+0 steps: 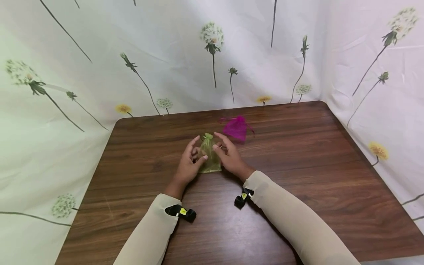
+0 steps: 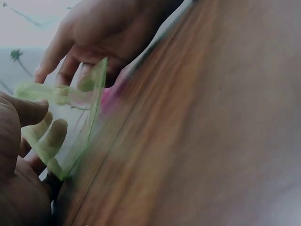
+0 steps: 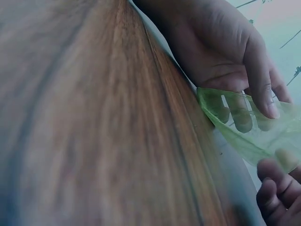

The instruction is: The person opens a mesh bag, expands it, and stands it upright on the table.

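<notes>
A sheer green drawstring pouch [image 1: 211, 164], gathered at its neck, stands nearly upright between both hands over the wooden table. At its left side my left hand [image 1: 189, 166] holds it, thumb in front and fingers behind. My right hand [image 1: 234, 160] grips the opposite side, its thumb near the upper edge and its index finger reaching toward the neck. Through the thin cloth of the pouch [image 3: 244, 139] several left fingers show in the right wrist view. The left wrist view shows the pouch [image 2: 89, 113] stretched between the hands, its bottom edge close over the tabletop.
A magenta drawstring pouch [image 1: 236, 129] lies flat on the table just beyond the right hand, its cords spread out. The brown wooden table [image 1: 298, 154] has rounded far corners. White cloth with dandelion prints [image 1: 179, 59] hangs behind and at both sides.
</notes>
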### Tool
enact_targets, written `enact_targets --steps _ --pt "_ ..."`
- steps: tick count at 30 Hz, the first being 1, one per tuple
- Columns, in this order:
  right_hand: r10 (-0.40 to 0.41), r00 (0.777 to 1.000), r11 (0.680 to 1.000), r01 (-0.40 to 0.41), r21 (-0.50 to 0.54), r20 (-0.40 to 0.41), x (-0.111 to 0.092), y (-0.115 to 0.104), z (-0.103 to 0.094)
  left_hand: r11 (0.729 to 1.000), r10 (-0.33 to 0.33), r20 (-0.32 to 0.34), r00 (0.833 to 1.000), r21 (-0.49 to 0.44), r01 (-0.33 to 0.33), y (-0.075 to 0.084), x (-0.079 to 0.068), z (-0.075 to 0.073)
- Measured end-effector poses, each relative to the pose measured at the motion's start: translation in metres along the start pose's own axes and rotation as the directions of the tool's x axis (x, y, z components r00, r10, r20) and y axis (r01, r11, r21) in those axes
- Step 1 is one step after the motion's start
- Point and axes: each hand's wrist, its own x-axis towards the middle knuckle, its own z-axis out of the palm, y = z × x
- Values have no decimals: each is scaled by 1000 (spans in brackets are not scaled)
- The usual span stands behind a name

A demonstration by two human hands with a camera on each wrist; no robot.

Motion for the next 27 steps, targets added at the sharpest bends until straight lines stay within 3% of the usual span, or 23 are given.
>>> enact_targets --steps 11,22,27 --pt "-24 998 999 22 -31 -66 -5 -2 -6 998 -2 86 996 -61 8 4 -8 6" --pt "1 999 994 3 107 -39 -12 -6 -9 998 5 220 975 -57 8 2 -16 7" --pt "-23 999 992 27 121 -34 -13 -7 -9 999 3 226 974 -48 8 3 -19 8"
